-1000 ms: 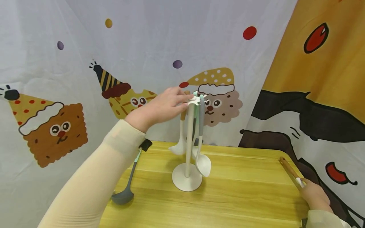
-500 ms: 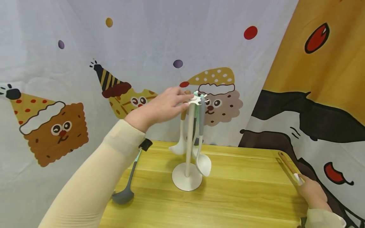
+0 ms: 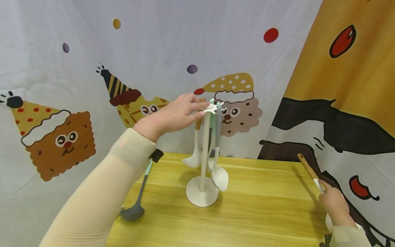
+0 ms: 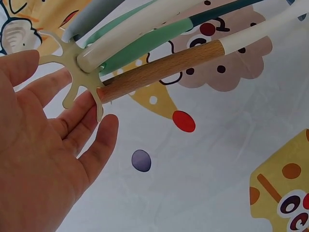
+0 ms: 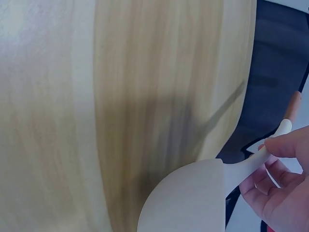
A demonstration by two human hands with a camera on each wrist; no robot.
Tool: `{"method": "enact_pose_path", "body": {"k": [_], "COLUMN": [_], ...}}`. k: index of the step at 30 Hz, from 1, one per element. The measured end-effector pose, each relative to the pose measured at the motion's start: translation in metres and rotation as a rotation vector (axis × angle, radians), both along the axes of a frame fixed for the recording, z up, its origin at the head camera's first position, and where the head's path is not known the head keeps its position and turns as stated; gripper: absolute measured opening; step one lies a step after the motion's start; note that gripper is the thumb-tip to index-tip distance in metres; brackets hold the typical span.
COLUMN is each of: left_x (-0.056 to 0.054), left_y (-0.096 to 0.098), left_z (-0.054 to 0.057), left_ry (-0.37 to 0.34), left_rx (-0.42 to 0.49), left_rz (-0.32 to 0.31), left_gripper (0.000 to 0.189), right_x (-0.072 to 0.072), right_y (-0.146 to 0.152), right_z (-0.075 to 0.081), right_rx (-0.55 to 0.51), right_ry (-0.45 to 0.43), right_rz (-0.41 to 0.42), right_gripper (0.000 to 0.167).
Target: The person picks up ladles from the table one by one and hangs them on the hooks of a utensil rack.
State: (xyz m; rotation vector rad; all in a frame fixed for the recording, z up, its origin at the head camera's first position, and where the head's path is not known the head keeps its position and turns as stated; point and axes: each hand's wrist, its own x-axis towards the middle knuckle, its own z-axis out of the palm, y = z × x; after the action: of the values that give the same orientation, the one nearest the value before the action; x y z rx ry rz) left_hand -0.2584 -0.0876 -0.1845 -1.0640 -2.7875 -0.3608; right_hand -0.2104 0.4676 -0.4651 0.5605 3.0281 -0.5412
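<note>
In the head view, a white utensil rack (image 3: 202, 197) stands on the table. My left hand (image 3: 180, 115) holds its top, with thumb and fingers about the hooked hub (image 4: 79, 72) in the left wrist view. From the hooks hang a white ladle (image 3: 220, 178) with a grey handle, a white-headed utensil (image 3: 194, 159) with a wooden handle (image 4: 164, 70), and green-handled utensils (image 4: 145, 48). At the table's right side my right hand (image 3: 334, 204) grips the neck of another white ladle (image 5: 188, 198), its wooden handle (image 3: 307, 166) pointing up and away.
A dark grey ladle (image 3: 134, 211) with a mint handle lies on the wooden table (image 3: 262, 206), left of the rack, partly behind my left forearm. A printed cloth (image 3: 172, 41) hangs close behind the table.
My right hand has lifted the wooden-handled ladle and moved it slightly left, so its handle's shadow now falls apart from it. The left hand stays at the rack's top.
</note>
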Motion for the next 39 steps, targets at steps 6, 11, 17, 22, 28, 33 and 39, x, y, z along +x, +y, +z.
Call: {"method": "enact_pose_path", "body": {"k": [6, 11, 17, 22, 28, 33, 39], "left_x": [0.001, 0.001, 0.001, 0.003, 0.004, 0.005, 0.006], "left_y": [0.001, 0.001, 0.002, 0.002, 0.002, 0.003, 0.003], "left_z": [0.0, 0.0, 0.0, 0.001, 0.002, 0.002, 0.001], "left_ry": [0.001, 0.0, 0.002, 0.005, 0.006, 0.0, -0.005], "left_rx": [-0.001, 0.001, -0.008, -0.011, -0.01, -0.01, -0.003], "left_rz": [-0.002, -0.002, 0.003, 0.012, 0.015, 0.025, 0.031], "left_gripper": [0.046, 0.046, 0.046, 0.046, 0.046, 0.046, 0.046], "right_x": [-0.002, -0.004, -0.004, -0.006, -0.009, -0.011, -0.013], "right_y": [-0.01, -0.018, -0.029, -0.038, -0.051, -0.067, -0.088], "right_z": [0.005, 0.006, 0.008, 0.011, 0.015, 0.019, 0.029], "right_rx": [0.012, 0.02, 0.03, 0.025, 0.007, -0.008, -0.036], "right_ry": [0.108, 0.194, 0.266, 0.322, 0.358, 0.444, 0.522], "right_rz": [0.038, 0.057, 0.079, 0.107, 0.149, 0.176, 0.205], "right_gripper": [0.061, 0.058, 0.057, 0.058, 0.061, 0.06, 0.06]}}
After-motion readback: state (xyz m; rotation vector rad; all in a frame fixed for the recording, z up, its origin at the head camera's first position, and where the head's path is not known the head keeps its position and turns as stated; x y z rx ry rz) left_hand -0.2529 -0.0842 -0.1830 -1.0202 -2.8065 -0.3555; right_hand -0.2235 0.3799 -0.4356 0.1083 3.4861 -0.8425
